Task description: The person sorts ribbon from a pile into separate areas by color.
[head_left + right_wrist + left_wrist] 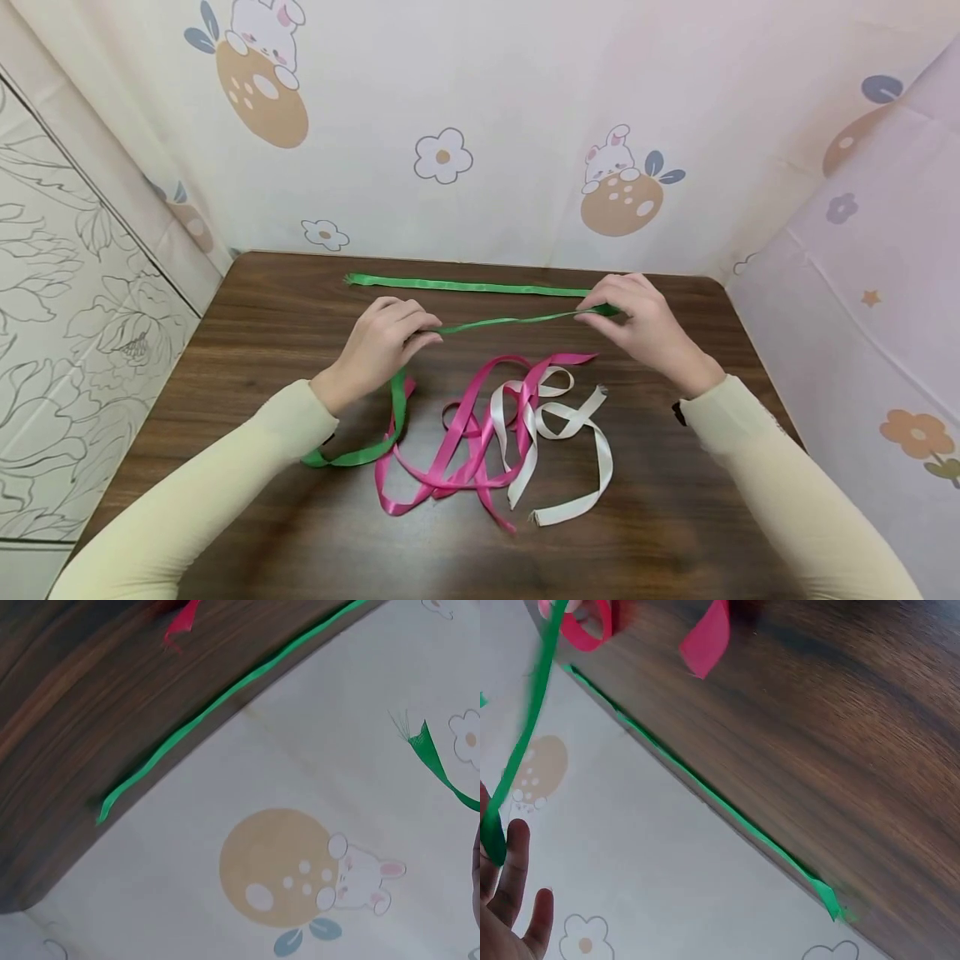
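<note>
Green ribbon [510, 320] stretched above the table [262, 333], our left hand [382, 337] and right hand [645, 325] each pinching it, pink ribbon [465, 433] and white ribbon [570, 433] nearer us on the table | left wrist: our fingers [510, 885] grip it | right wrist: frayed end [424, 746] shows, grip unseen

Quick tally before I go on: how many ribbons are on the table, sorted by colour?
Green ribbons: 2, one flat along the far edge and one held between the left hand and the right hand, marked here
Pink ribbon: 1, as far as the tangle shows
White ribbon: 1, as far as the tangle shows
Total: 4
</note>
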### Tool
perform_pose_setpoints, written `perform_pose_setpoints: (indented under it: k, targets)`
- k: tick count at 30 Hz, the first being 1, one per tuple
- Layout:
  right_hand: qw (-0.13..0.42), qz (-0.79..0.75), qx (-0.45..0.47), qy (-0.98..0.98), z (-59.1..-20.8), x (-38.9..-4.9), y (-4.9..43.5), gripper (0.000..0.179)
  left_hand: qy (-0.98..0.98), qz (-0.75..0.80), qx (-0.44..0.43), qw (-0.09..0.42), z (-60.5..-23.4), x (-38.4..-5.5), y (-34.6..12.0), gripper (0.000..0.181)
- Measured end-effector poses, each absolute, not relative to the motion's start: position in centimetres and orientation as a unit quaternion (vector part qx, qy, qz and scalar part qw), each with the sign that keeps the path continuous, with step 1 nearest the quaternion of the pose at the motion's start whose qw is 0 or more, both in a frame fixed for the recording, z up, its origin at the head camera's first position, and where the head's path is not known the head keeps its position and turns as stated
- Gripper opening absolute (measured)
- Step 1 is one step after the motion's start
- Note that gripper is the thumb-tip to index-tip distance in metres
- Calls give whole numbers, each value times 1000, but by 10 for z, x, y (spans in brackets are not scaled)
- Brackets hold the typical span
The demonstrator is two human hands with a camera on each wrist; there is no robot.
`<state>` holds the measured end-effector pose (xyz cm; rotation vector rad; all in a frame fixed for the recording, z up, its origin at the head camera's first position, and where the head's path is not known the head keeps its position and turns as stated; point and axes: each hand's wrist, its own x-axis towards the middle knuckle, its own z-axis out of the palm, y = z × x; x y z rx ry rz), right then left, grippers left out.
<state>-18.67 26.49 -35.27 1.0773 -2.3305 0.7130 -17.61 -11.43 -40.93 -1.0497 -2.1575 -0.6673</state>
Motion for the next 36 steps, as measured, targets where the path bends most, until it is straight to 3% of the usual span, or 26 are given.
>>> perform_pose_setpoints:
  k: [11, 18, 30, 34, 36]
  targets:
    - [262, 257, 371, -853, -340, -182, 285, 22, -838, -200, -375, 343, -414, -181, -125, 10]
    - [294, 249, 376, -843, -335, -181, 293, 26, -853, -184, -356, 334, -414, -185, -132, 5]
    - [301, 261, 350, -848, -333, -181, 314, 28, -866, -178, -331, 329, -412, -188, -140, 5]
    - [311, 273, 340, -844, -335, -183, 323, 12, -869, -176, -326, 329, -411, -188, -143, 5]
    - [318, 278, 331, -844, -336, -183, 328, 25, -872, -174, -323, 325, -411, -188, -145, 5]
